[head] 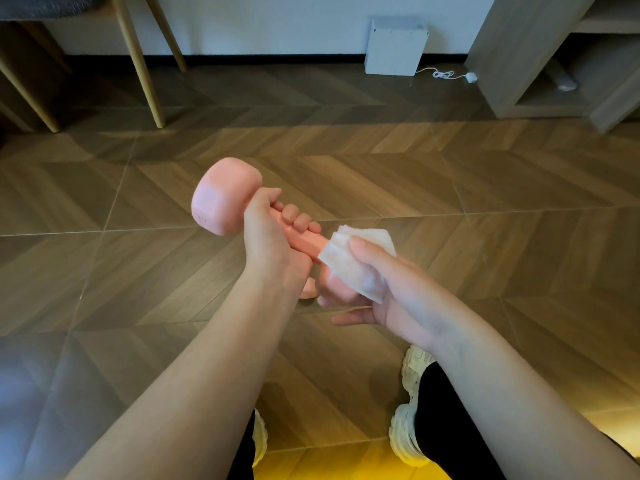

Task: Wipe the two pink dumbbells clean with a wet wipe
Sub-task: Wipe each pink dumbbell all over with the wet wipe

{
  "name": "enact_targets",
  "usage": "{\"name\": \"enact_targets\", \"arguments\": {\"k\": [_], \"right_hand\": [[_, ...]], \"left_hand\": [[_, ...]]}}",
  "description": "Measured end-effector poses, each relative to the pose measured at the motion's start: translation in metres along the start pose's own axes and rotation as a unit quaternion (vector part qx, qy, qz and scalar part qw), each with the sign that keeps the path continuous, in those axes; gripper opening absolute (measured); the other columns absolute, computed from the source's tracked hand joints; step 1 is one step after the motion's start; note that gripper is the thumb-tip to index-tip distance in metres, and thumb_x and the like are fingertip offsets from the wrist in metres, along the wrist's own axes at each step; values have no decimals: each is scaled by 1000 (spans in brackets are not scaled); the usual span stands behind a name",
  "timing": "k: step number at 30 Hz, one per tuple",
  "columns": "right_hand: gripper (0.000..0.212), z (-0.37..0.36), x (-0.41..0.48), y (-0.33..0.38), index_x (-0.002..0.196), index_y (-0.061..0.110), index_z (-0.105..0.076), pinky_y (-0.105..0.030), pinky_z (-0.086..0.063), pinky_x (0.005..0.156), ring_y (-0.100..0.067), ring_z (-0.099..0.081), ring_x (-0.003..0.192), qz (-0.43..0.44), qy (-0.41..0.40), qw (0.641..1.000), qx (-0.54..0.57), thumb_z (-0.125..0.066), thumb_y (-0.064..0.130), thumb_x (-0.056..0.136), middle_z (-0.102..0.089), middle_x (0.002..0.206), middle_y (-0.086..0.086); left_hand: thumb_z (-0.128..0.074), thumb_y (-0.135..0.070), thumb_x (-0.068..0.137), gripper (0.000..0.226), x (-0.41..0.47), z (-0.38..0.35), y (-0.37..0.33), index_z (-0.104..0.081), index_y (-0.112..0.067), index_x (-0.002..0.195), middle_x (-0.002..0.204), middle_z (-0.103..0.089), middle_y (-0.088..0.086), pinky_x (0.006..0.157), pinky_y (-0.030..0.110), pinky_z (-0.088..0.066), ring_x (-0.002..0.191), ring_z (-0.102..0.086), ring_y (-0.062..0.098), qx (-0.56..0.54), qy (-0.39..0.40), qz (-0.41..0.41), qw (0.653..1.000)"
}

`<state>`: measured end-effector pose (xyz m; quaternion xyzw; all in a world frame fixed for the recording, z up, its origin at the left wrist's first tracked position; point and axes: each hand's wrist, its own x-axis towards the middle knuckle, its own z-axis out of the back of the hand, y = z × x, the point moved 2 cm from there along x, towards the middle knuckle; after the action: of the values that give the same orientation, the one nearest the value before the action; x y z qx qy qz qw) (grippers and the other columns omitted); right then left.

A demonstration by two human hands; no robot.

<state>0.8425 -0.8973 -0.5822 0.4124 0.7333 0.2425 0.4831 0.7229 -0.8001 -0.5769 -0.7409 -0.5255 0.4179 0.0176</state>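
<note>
A pink dumbbell [221,195] is held in the air over the floor, tilted with one head up at the far left. My left hand [266,230] grips its handle just below that head. My right hand [374,289] holds a white wet wipe [353,258] wrapped over the dumbbell's near head, thumb on top and fingers curled underneath. That head is mostly hidden by the wipe and the hand. A small pink part [308,289] shows below my left wrist; I cannot tell whether it belongs to this dumbbell or a second one.
Wooden herringbone floor [450,188] all around. Chair legs [138,60] stand at the back left, a white box [394,46] with a cable at the wall, and a wooden shelf unit [554,57] at the back right. My white shoes [408,410] are below.
</note>
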Motion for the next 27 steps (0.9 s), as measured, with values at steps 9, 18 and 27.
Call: {"name": "enact_targets", "arguments": {"k": [9, 18, 27], "right_hand": [[60, -6, -3, -1, 129, 33, -54, -33, -57, 68, -29, -71, 96, 45, -82, 995, -39, -76, 49, 76, -67, 120, -13], [66, -2, -6, 2, 124, 36, -58, -35, -57, 74, -34, -66, 109, 44, -71, 995, -54, -81, 46, 63, -64, 125, -11], [48, 4, -11, 8, 128, 23, -60, -41, -57, 77, -30, -67, 102, 24, -12, 999, 24, -69, 37, 83, -68, 117, -15]], "left_hand": [[-48, -17, 88, 28, -2, -2, 3, -32, -19, 65, 46, -27, -7, 41, 18, -33, 35, -27, 12, -21, 4, 25, 999], [-48, -16, 87, 27, -2, -2, 3, -33, -19, 65, 47, -27, -7, 42, 18, -34, 36, -27, 12, -22, 16, 23, 999], [-47, -17, 87, 28, -1, -4, -2, -34, -20, 63, 48, -26, -7, 42, 20, -33, 37, -27, 12, -16, 34, 23, 999]]}}
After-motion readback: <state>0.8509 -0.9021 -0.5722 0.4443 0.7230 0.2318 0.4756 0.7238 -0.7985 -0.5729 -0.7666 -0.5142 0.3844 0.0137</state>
